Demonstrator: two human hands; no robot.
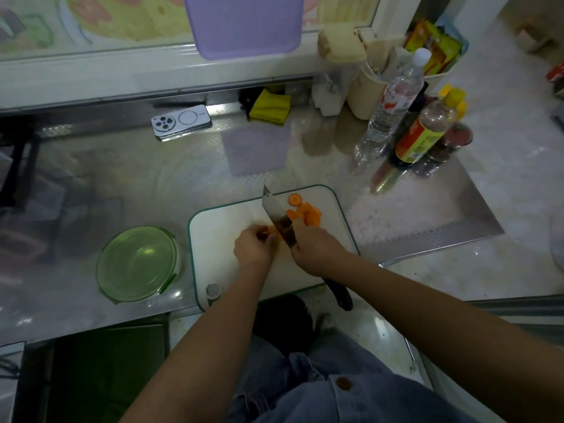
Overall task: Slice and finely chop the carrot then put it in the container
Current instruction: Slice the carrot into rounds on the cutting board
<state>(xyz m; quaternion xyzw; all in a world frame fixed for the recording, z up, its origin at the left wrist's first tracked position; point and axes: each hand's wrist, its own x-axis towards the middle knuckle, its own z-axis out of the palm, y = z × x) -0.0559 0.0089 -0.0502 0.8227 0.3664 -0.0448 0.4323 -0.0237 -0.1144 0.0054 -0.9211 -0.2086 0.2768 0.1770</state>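
Note:
A white cutting board (pixel 219 221) with a green rim lies on the steel counter. On it, my left hand (pixel 253 248) holds the short remaining carrot piece (pixel 271 231) with curled fingers. My right hand (pixel 311 248) grips a knife (pixel 276 215) close to the blade, its black handle end sticking out behind the wrist; the blade stands against the carrot piece. Several orange carrot slices (pixel 306 213) lie to the right of the blade. A green round glass container (pixel 137 264) sits left of the board with nothing in it.
A phone (pixel 181 122) lies at the back of the counter beside a yellow cloth (pixel 270 108). Bottles (pixel 424 129) and a cream holder (pixel 366 87) crowd the back right. A purple board (pixel 244 22) leans on the window ledge. The counter edge runs just below the cutting board.

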